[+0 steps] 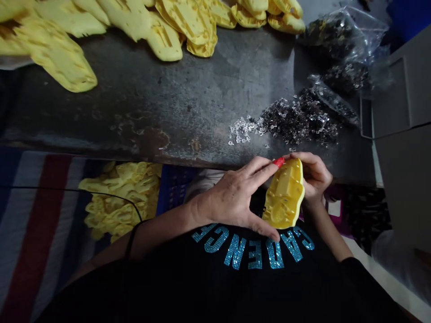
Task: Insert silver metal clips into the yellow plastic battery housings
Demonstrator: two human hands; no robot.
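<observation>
Over my lap I hold a yellow molded plastic shell [284, 195], its ribbed hollow inside turned up toward me. My left hand [239, 190] spans it from the left, with the thumb at the lower end and the fingers at the upper end. Something red [279, 162] covers a fingertip of that hand. My right hand [314, 175] grips the shell's right edge from behind, so some of its fingers are hidden. Just beyond the hands, a pile of small metal clips [299, 119] lies on the dark metal table [202, 98].
More yellow shells [188, 22] are heaped along the table's far side. Clear plastic bags [350, 40] of small metal parts stand at the back right. Below the table edge at left sits a heap of yellow pieces [124, 193] beside a blue crate [171, 188]. A thin cable [101, 193] crosses there.
</observation>
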